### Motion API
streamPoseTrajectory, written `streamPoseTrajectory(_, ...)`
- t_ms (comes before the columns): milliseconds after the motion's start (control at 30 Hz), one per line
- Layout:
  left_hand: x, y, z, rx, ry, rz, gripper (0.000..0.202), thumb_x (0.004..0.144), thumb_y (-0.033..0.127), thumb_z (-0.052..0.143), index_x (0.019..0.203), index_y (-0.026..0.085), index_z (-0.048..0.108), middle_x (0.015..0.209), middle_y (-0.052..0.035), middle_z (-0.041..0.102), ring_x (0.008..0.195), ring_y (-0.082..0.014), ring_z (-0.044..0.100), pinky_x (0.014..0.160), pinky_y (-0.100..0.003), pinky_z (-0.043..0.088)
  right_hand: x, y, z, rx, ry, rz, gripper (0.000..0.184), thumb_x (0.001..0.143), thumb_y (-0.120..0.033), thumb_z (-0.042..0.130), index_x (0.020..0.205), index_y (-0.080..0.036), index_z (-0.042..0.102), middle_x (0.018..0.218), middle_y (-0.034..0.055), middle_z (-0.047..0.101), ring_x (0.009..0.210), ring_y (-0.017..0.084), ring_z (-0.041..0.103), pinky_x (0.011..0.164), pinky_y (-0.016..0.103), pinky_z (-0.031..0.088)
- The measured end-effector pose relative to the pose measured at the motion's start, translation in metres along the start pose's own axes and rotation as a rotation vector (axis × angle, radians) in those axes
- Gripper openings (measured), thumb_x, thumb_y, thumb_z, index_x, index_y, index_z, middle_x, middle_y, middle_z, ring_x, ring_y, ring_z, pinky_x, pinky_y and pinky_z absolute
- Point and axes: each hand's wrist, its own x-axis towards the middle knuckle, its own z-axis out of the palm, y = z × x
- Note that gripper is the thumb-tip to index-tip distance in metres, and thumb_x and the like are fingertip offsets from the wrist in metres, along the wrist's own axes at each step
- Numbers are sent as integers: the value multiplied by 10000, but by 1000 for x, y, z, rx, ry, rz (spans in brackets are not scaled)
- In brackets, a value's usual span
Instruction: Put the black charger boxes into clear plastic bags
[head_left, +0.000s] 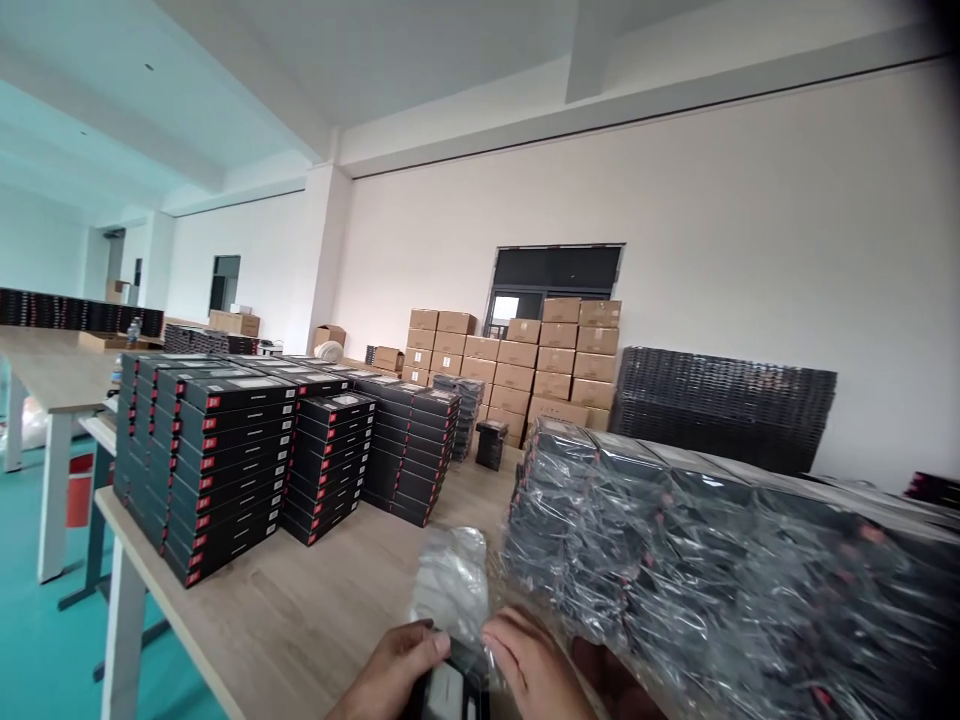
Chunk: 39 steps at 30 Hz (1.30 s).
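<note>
At the bottom of the view my left hand [401, 668] grips a flat black box [445, 692] with a pale label, its thumb along the top edge. A clear plastic bag [450, 578] stretches from the far end of this box over the tabletop. On the other side of the box my right hand [534, 662] is closed, its thumb and fingers pinching the clear plastic near the box's edge. The box's lower part is cut off by the frame. To the right, close to my right hand, stand stacked black boxes in clear plastic [645, 540].
On the wooden table [300, 610], bare black boxes with red corners [240, 470] rise in tall stacks at left. A small dark stack [491, 445] stands farther back. Brown cartons [517, 370] and piled black trays [720, 405] line the wall. A dark shape [611, 680] at lower right is unclear.
</note>
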Motion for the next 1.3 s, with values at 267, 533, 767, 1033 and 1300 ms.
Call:
streamPoseTrajectory(267,2,5,7,270,11,117,354,585,479,778,535,153,649,872,-61,654,887,-247,580,865,-340,400,-13,10,35,-62,44,-17,328,968,-249,346,798,-243,627,843,20,643,812,174,605,724,262,446)
streamPoseTrajectory(533,-6,5,7,329,49,86,371,621,515,749,579,154,672,844,-51,643,832,-215,558,807,-317,404,-9,-5,31,-60,127,44,175,924,-227,459,926,-258,632,925,24,649,891,200,603,801,303,442)
streamPoseTrajectory(767,-5,3,4,191,52,123,368,579,512,788,569,157,693,986,-68,661,933,-250,587,845,-322,425,-12,-21,34,16,-6,86,63,747,-203,667,786,-248,644,791,-8,657,790,196,597,728,286,425)
streamPoseTrajectory(1033,-9,6,4,219,117,63,332,561,475,813,561,167,688,1203,-85,640,1150,-323,534,955,-343,391,-12,-8,34,366,81,235,241,867,-367,483,711,-217,590,664,-9,620,631,158,568,595,238,425)
streamPoseTrajectory(1300,-8,-2,0,247,139,104,285,633,436,778,589,173,675,1266,-110,600,1253,-338,458,1052,-386,292,-15,-4,34,-7,228,152,96,719,-183,560,782,-255,574,790,11,641,764,209,614,694,293,458)
